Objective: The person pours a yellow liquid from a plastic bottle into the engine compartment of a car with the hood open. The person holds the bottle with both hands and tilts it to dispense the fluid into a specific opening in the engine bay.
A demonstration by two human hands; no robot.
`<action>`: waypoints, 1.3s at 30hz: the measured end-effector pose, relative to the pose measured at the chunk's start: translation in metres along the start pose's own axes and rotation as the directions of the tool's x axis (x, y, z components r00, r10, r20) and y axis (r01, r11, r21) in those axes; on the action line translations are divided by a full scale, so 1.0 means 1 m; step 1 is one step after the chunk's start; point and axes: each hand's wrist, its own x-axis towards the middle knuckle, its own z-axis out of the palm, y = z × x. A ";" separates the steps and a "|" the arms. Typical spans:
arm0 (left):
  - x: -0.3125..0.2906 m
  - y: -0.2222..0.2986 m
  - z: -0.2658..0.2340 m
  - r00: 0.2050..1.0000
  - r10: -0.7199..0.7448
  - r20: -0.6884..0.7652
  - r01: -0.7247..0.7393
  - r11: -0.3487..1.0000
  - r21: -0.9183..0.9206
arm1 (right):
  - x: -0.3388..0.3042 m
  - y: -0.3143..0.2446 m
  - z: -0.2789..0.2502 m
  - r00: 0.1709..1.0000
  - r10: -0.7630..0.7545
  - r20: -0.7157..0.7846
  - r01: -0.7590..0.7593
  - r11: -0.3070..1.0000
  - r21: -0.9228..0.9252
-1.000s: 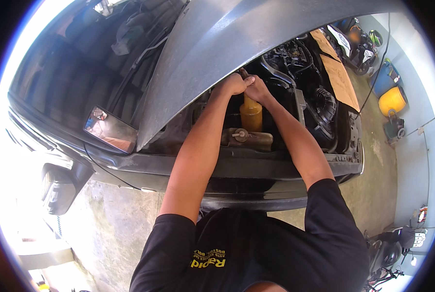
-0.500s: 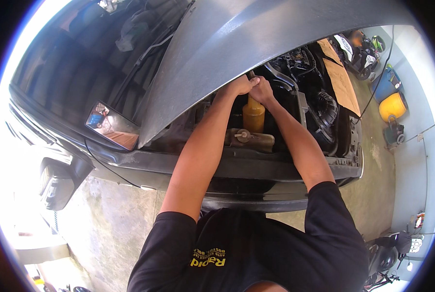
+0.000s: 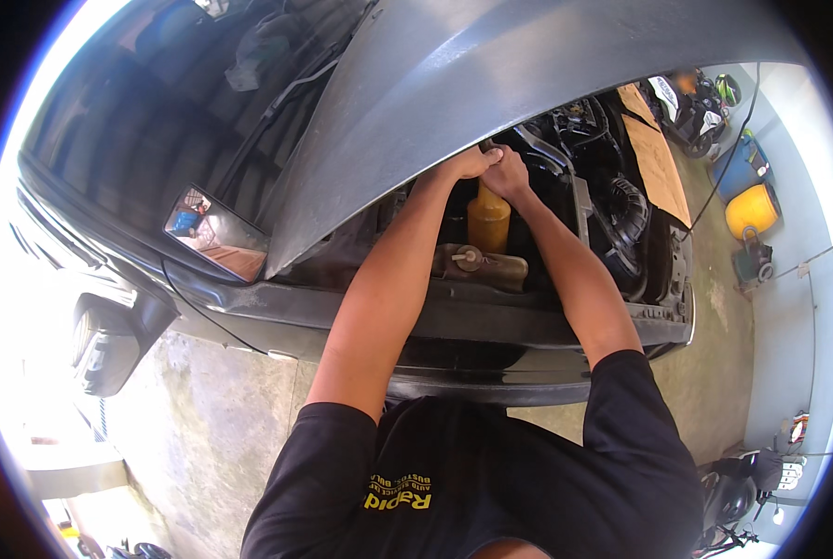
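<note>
Under the raised hood, a translucent amber-yellow bottle [image 3: 488, 224] stands upright in the engine bay, its narrow neck rising to my hands. My right hand [image 3: 508, 173] is closed around the top of that neck. Pressed against it, my left hand [image 3: 470, 162] is closed too, with its fingers curled by the hood's edge; what they grip is hidden. A short dark piece shows just above the hands, too small to name. In front of the bottle lies a brownish plastic reservoir [image 3: 502, 273] with a round cap [image 3: 468, 259].
The grey hood [image 3: 454, 65] hangs low over my hands. Right of them are engine parts, a black ribbed hose [image 3: 624, 212] and cardboard [image 3: 656, 168] on the fender. A loose mirror [image 3: 216, 233] rests by the windshield. Blue [image 3: 741, 158] and yellow [image 3: 752, 212] containers stand along the wall.
My hands stay together at the bottle's neck, with at most a slight shift of the fingers. The whole view has tilted a little.
</note>
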 end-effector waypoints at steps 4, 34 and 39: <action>0.000 -0.005 0.001 0.998 -0.013 -0.065 0.014 1.000 0.011 | 0.001 -0.014 -0.004 0.998 0.014 0.060 -0.013 1.000 -0.020; -0.003 0.007 0.002 0.994 0.037 -0.100 -0.042 0.998 -0.045 | 0.007 0.004 0.000 0.992 0.120 0.050 -0.123 0.991 0.056; -0.005 0.015 0.000 0.994 0.015 -0.111 -0.022 0.998 -0.061 | 0.011 0.012 0.004 0.999 0.025 0.042 -0.028 0.996 0.085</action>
